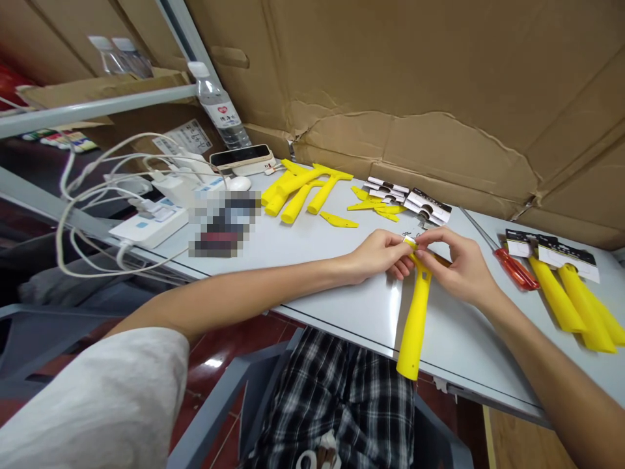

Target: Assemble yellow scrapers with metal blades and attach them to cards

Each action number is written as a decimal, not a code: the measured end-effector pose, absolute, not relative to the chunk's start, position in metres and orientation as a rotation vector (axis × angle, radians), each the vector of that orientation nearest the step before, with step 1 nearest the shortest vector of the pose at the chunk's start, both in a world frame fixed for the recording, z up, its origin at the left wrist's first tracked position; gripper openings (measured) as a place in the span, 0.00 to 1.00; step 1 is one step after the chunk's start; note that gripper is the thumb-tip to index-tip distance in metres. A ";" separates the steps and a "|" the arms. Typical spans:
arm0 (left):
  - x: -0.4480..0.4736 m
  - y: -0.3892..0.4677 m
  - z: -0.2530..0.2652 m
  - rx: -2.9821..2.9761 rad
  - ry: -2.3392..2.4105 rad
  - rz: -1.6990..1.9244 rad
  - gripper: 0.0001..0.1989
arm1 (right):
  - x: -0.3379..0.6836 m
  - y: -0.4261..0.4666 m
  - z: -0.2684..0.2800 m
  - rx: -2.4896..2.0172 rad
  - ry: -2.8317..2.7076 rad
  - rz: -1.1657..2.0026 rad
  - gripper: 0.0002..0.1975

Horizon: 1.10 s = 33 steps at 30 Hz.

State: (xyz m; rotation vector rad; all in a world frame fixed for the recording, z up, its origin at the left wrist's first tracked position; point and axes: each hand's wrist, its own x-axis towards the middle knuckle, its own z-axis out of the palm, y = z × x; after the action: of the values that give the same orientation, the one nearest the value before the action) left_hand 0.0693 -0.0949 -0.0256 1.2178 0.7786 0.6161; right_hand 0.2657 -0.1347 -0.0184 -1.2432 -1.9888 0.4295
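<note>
A yellow T-shaped plastic handle [414, 326] points toward me, its thick end past the table's front edge. My left hand [381, 254] is closed, thumb and fingertips pinching the left side of its head, where a small white edge shows. On the right side of the head, my right hand [456, 264] is closed too, its fingers covering part of it. Just beyond my hands lie black-and-white cards [428, 207] and several flat yellow pieces [374, 203]. One more flat yellow piece [338, 220] lies apart, to the left.
More yellow handles [297, 192] are piled at the back. At right are a red-handled screwdriver [515, 267] and carded yellow handles [561, 296]. A power strip [151, 225] with tangled white cables, a phone [241, 156] and a water bottle [222, 111] stand left. Cardboard [415, 78] walls the back.
</note>
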 end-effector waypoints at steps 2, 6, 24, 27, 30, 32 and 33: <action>0.069 -0.094 -0.024 1.212 0.797 0.611 0.13 | 0.267 -0.134 -0.018 -1.245 -1.987 0.411 0.10; 0.069 -0.092 -0.021 1.202 0.831 0.629 0.14 | 0.275 -0.130 -0.017 -1.260 -1.992 0.308 0.08; 0.067 -0.083 -0.031 1.197 0.826 0.675 0.11 | 0.278 -0.120 -0.034 -0.931 -2.188 -0.214 0.19; 0.066 -0.082 -0.032 1.201 0.816 0.681 0.11 | 0.279 -0.120 -0.035 -0.948 -2.186 -0.209 0.19; 0.066 -0.083 -0.032 1.205 0.810 0.689 0.10 | 0.280 -0.120 -0.036 -0.958 -2.192 -0.216 0.21; 0.066 -0.083 -0.031 1.203 0.819 0.692 0.10 | 0.280 -0.120 -0.037 -0.949 -2.207 -0.218 0.23; 0.067 -0.083 -0.030 1.202 0.827 0.693 0.10 | 0.280 -0.120 -0.037 -0.944 -2.212 -0.215 0.23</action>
State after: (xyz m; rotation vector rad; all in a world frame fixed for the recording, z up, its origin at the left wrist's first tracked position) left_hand 0.0665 -0.0834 -0.0303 1.2018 0.8267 0.6927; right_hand 0.2796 -0.1196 -0.0372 -0.9442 -2.2116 -0.2146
